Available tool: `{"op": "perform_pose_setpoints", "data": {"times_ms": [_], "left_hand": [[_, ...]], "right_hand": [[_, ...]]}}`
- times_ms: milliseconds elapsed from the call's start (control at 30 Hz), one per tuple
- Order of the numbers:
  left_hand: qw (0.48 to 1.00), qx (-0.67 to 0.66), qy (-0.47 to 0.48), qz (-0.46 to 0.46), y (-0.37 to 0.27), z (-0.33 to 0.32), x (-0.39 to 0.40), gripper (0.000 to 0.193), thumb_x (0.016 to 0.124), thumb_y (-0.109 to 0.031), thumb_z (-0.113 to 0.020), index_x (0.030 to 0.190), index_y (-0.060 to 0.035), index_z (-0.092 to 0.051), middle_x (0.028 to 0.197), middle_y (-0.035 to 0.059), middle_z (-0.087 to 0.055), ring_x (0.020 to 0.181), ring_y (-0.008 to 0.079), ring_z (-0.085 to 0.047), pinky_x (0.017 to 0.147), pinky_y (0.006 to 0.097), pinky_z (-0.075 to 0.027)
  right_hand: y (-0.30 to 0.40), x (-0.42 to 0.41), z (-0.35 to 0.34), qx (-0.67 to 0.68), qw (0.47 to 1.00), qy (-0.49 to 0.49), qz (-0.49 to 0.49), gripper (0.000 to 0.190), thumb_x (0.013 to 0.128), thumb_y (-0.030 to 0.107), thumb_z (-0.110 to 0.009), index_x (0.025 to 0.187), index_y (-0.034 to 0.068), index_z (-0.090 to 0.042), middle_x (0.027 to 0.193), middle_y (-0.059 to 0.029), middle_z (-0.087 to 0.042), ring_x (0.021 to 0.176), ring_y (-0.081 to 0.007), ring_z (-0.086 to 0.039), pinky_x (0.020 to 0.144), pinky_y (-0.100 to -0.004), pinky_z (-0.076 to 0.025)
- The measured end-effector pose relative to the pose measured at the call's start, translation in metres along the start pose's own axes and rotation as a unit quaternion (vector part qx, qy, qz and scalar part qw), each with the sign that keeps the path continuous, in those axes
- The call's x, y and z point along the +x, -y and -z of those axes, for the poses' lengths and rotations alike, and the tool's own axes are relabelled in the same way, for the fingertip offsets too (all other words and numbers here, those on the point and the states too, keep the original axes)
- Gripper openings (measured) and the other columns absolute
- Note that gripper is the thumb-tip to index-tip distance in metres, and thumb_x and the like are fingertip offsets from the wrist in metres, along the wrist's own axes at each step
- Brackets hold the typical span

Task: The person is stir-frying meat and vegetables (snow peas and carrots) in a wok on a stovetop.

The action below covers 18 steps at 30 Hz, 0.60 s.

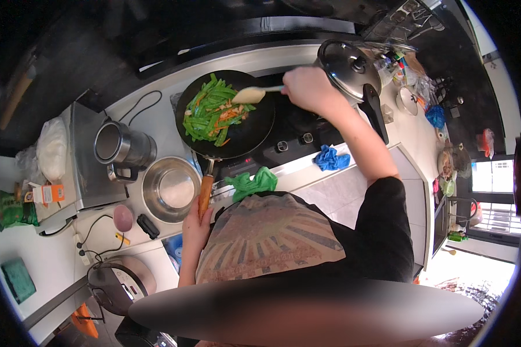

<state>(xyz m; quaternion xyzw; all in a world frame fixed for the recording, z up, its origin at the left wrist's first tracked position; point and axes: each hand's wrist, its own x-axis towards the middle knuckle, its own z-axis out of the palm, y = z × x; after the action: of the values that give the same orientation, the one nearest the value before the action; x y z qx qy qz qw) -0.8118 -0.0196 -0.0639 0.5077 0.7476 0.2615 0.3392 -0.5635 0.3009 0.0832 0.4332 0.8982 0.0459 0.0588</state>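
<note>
My left hand is wrapped around the wooden handle of a black frying pan. Green pods, strips of carrot and small pale pieces that look like meat lie mostly in the pan's left half. Gripped in my right hand is the thin handle of a spatula. Its pale, broad head is over the right edge of the food; whether it touches the food I cannot tell. The pan sits on the left side of a black cooktop.
A lidded pot stands on the cooktop's right, its black handle pointing towards me. Green and blue cloths lie along the front edge. Left of the pan are a steel bowl, a jug-like appliance and a pink bowl.
</note>
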Motion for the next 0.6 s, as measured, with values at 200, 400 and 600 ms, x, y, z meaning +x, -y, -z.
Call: {"op": "perform_pose_setpoints", "data": {"times_ms": [200,400,600], "left_hand": [[0.999,0.030,0.018,-0.007,-0.006,0.013,0.007,0.051,0.090,-0.024,-0.061,0.133,-0.0005,-0.047,0.092,0.0298,-0.064,0.086,0.0458,-0.063,0.073,0.0477,-0.050],[0.999,0.020,0.002,-0.040,-0.002,0.011,0.009,0.052,0.089,-0.024,-0.062,0.134,-0.0031,-0.047,0.088,0.0306,-0.063,0.082,0.0459,-0.063,0.070,0.0483,-0.050],[0.999,0.050,0.016,-0.010,-0.009,0.019,0.011,0.052,0.090,-0.024,-0.062,0.135,-0.0041,-0.047,0.088,0.0292,-0.064,0.081,0.0446,-0.063,0.068,0.0480,-0.050]], "right_hand": [[-0.011,0.071,-0.028,-0.030,0.996,0.029,-0.077,0.020,0.085,0.025,-0.062,0.086,0.007,-0.071,0.085,-0.0147,-0.069,0.084,-0.0314,-0.067,0.069,-0.0441,-0.053],[-0.012,0.105,-0.051,0.016,0.996,0.061,0.061,0.020,0.084,0.027,-0.064,0.091,0.010,-0.072,0.090,-0.0131,-0.070,0.088,-0.0316,-0.066,0.075,-0.0432,-0.052],[-0.014,0.071,0.018,0.022,0.983,0.005,0.184,0.013,0.080,0.020,-0.069,0.089,0.011,-0.073,0.090,-0.0129,-0.069,0.085,-0.0326,-0.066,0.075,-0.0433,-0.051]]}}
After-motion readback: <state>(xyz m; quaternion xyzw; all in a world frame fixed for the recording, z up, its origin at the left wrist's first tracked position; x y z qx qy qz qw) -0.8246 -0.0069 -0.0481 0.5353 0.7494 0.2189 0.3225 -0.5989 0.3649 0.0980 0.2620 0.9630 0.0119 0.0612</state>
